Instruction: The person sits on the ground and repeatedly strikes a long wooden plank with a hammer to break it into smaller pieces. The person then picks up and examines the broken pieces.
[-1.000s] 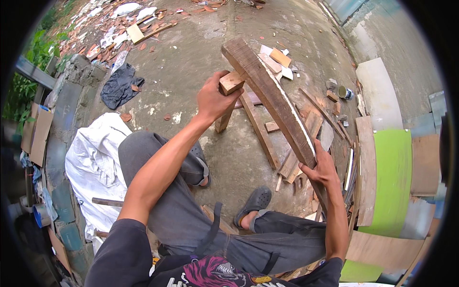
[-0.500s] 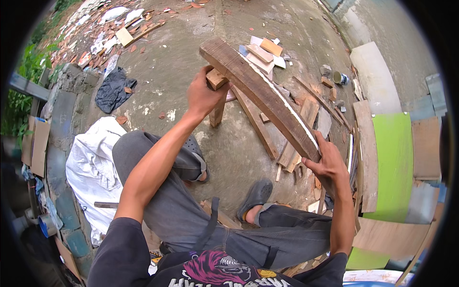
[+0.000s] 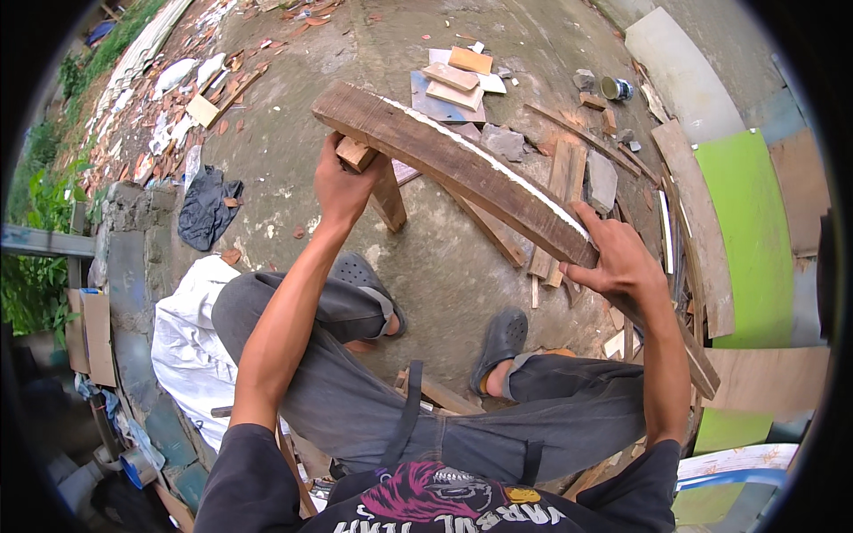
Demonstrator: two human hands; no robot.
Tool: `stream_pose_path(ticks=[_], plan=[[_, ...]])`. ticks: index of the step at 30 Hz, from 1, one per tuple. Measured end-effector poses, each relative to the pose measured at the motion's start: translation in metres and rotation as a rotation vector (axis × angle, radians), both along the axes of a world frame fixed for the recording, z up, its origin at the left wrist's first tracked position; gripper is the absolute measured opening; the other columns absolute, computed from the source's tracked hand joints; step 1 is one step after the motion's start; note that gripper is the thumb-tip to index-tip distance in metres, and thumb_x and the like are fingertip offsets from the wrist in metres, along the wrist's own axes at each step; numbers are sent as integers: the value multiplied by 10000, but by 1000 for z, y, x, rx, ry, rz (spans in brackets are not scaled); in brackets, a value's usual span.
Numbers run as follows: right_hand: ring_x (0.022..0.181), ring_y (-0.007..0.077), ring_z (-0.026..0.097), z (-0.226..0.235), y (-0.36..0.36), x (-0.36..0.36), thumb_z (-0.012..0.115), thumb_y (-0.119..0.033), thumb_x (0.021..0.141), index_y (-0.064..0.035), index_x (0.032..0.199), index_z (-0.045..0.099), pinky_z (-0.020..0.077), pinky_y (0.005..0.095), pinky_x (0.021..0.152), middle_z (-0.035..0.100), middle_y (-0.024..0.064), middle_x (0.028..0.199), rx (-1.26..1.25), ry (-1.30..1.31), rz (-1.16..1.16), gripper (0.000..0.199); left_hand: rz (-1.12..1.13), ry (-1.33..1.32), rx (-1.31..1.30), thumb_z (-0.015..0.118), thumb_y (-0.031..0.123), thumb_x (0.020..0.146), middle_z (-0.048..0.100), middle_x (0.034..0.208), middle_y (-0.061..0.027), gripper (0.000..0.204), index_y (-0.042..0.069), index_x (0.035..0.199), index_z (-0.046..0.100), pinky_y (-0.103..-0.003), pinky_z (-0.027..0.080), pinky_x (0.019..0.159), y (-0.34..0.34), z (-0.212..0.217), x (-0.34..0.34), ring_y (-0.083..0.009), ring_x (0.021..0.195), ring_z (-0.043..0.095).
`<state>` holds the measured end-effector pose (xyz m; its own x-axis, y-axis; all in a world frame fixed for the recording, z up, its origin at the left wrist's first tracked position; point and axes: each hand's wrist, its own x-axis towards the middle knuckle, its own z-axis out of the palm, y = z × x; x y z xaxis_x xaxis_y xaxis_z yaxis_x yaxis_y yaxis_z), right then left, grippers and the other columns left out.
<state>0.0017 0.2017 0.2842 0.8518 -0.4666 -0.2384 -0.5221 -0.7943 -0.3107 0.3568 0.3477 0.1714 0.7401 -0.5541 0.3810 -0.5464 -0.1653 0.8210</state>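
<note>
Two bare hands are seen holding one long, weathered plank [image 3: 462, 169] above a concrete floor [image 3: 293, 169]. The plank is gently curved, dark brown, with a pale strip along its upper edge; its long axis runs diagonally, the far end pointing up and to the left, the near end down and to the right. The left hand [image 3: 342, 186] is closed around a short wooden block [image 3: 357, 154] pressed against the underside of the plank near its far end, the grip clamped on the block. The right hand [image 3: 617, 258] is wrapped over the plank's near end, fingers spread along its edge, that grip also clamped. The plank is held in the air over the person's knees, above two grey clogs [image 3: 502, 342] worn on the feet. Few packages are in view: flat brown cardboard pieces [image 3: 89, 329] lean at the left edge, a small round tin [image 3: 613, 87] stands on the floor at the upper right, and a bright green rectangular board [image 3: 746, 231] lies along the right side. Square tile offcuts [image 3: 453, 84], tan and grey, are stacked just beyond the plank. A white sack [image 3: 191, 346] lies at the left beside the leg, and a dark cloth [image 3: 209, 209] is crumpled above it.
</note>
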Motion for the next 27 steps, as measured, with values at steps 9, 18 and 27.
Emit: stream_pose_path(ticks=[9, 18, 27], plan=[[803, 469, 635, 16, 5, -3, 731, -446, 716, 11, 1364, 443, 493, 499, 760, 638, 294, 802, 4, 1, -31, 844, -35, 34, -58, 857, 278, 730, 694, 1064, -172, 633, 37, 1216, 531, -373, 542, 803, -2, -12, 6, -282, 969, 696], [872, 459, 611, 21, 10, 3, 732, -426, 711, 13, 1396, 393, 460, 493, 811, 634, 294, 879, 147, 25, -51, 882, -122, 66, -47, 795, 101, 798, 634, 1117, -111, 542, 19, 1235, 485, -316, 534, 839, -1, -17, 12, -187, 1005, 645], [780, 474, 642, 4, 8, -1, 716, -421, 731, 23, 1357, 395, 500, 515, 734, 645, 290, 788, 48, 17, 15, 831, -108, 109, -27, 751, 50, 804, 635, 1153, -114, 514, 7, 1255, 508, -315, 519, 865, -5, -18, 11, -194, 1037, 634]])
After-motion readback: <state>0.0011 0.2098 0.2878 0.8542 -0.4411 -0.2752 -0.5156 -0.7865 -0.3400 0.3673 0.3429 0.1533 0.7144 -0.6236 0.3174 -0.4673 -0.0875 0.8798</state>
